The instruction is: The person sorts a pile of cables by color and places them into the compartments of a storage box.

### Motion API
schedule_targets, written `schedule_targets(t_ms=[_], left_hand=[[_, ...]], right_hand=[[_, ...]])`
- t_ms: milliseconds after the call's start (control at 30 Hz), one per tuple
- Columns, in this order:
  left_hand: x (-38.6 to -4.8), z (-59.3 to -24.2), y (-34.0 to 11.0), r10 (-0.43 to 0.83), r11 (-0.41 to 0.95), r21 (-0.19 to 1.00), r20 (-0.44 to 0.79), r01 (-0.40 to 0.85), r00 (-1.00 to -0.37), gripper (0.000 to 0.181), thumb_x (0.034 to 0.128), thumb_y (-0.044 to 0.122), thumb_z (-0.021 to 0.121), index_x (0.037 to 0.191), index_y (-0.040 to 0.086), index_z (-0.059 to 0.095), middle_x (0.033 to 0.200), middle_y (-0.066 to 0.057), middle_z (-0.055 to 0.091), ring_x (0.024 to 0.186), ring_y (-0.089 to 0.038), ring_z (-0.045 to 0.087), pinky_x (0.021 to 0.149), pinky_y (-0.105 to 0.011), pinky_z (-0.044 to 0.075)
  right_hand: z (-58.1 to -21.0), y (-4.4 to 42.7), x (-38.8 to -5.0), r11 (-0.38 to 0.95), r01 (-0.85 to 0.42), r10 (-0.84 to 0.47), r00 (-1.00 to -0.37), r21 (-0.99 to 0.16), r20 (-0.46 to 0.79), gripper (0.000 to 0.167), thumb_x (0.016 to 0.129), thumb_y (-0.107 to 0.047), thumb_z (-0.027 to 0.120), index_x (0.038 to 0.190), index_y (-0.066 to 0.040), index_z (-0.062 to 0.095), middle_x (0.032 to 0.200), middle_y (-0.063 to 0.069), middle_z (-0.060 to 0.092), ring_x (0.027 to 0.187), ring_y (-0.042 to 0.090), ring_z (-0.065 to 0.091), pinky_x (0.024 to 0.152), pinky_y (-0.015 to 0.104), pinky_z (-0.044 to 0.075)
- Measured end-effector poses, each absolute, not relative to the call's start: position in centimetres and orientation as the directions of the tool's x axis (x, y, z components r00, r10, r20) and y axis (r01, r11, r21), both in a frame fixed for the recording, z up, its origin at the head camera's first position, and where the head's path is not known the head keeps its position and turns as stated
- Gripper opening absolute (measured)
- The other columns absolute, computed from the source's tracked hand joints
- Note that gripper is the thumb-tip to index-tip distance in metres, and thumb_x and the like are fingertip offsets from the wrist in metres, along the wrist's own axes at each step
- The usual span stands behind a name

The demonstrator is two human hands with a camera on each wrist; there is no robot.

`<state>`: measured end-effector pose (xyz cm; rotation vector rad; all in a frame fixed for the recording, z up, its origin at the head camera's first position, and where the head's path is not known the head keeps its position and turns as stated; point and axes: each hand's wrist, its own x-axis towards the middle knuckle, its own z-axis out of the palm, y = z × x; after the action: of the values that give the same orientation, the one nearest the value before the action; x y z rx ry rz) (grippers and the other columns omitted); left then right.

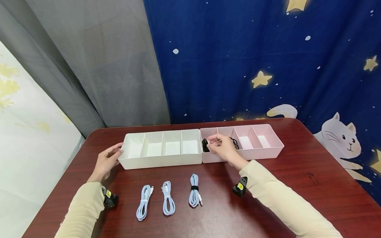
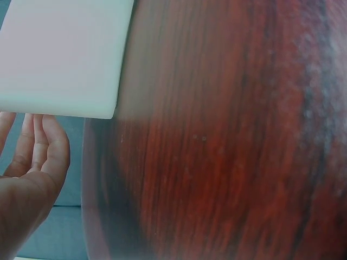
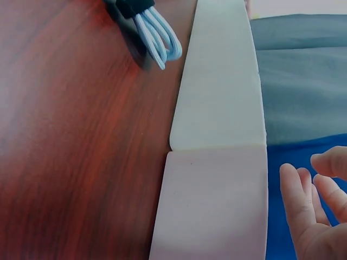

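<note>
My left hand point(image 1: 107, 160) is at the left end of a white divided box point(image 1: 162, 161), fingertips against its end wall and nothing gripped. Over the two left compartments of a pink divided box point(image 1: 259, 153) hovers my right hand point(image 1: 222, 147). Its thumb and fingers stand apart with nothing between them in the right wrist view. A black cable point(image 1: 205, 145) lies in the leftmost pink compartment, partly behind the fingers. Another black cable point(image 1: 234, 143) shows in the compartment beside it, mostly hidden by the hand. The boxes stand end to end.
Three light-blue coiled cables lie on the dark red table point(image 1: 226, 211) before the boxes: a left one point(image 1: 143, 203), a middle one point(image 1: 168, 200) and a right one point(image 1: 194, 195) with a black strap. Curtains point(image 1: 226, 59) hang behind the table.
</note>
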<state>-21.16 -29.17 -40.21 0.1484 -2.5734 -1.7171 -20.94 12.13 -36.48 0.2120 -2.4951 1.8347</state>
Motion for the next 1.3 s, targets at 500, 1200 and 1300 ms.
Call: schedule_targets(t_ms=[500, 1200, 1300], left_hand=[[-21.3, -40.3, -29.2, -0.109, 0.363, 0.930, -0.014, -0.053, -0.994, 0.052, 0.0880, 0.035, 0.053, 0.132, 0.010, 0.042, 0.108, -0.001, 0.047, 0.082, 0.001, 0.051, 0.067, -0.019, 0.046], [-21.2, -40.3, -29.2, -0.105, 0.356, 0.933, -0.020, -0.057, -0.994, 0.053, 0.0876, 0.036, 0.053, 0.133, 0.010, 0.042, 0.104, 0.004, 0.047, 0.083, 0.001, 0.051, 0.067, -0.019, 0.046], [-21.2, -40.2, -29.2, -0.106, 0.362, 0.930, -0.021, -0.058, -0.994, 0.053, 0.0879, 0.036, 0.053, 0.133, 0.010, 0.042, 0.105, 0.002, 0.047, 0.084, 0.001, 0.050, 0.068, -0.019, 0.046]], right_hand=[[-36.3, 11.9, -18.2, 0.127, -0.088, -0.224, -0.973, -0.988, 0.058, 0.028, 0.080, 0.006, 0.059, 0.106, 0.014, 0.053, 0.093, 0.019, 0.055, 0.076, 0.021, 0.060, 0.069, 0.042, 0.049], [-38.2, 11.4, -16.1, 0.109, -0.109, -0.378, -0.924, -0.988, 0.060, 0.031, 0.080, 0.006, 0.058, 0.108, 0.016, 0.049, 0.096, 0.029, 0.050, 0.079, 0.031, 0.056, 0.065, 0.038, 0.050], [-38.5, 11.2, -15.7, 0.120, -0.123, -0.392, -0.917, -0.985, 0.067, 0.032, 0.079, 0.005, 0.059, 0.107, 0.016, 0.049, 0.096, 0.030, 0.050, 0.078, 0.033, 0.056, 0.063, 0.035, 0.050]])
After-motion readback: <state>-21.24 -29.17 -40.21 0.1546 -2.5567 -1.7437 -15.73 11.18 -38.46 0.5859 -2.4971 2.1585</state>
